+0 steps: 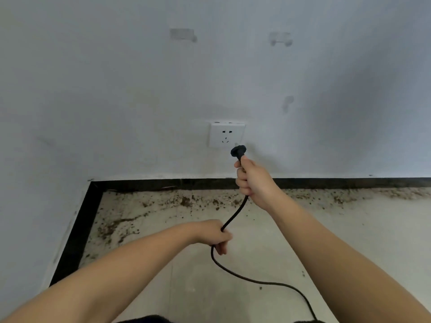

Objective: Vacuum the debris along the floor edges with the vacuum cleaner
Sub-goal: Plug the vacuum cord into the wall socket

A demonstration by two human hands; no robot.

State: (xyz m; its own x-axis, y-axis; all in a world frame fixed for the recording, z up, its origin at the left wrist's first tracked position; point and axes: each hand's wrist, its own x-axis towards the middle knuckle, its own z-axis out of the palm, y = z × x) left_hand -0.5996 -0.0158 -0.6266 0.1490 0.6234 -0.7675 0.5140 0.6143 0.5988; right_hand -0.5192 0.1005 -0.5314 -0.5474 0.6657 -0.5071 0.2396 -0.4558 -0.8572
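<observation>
Plug held at the wall socket, cord running between both hands.

We are closing our right hand [253, 180] around the black power cord [233, 215] just below its plug [238, 151], and the plug is sitting just beside the lower right corner of the white wall socket [226, 135]; we cannot tell whether it is touching the plate. We are also wrapping our left hand [213, 234] in a closed grip around the same cord lower down, from where the cord is looping across the pale floor [256, 257] toward the bottom edge of view. Brown debris [186, 201] is lying along the floor edges against the dark baseboard [140, 184]. The vacuum cleaner body is out of view.
</observation>
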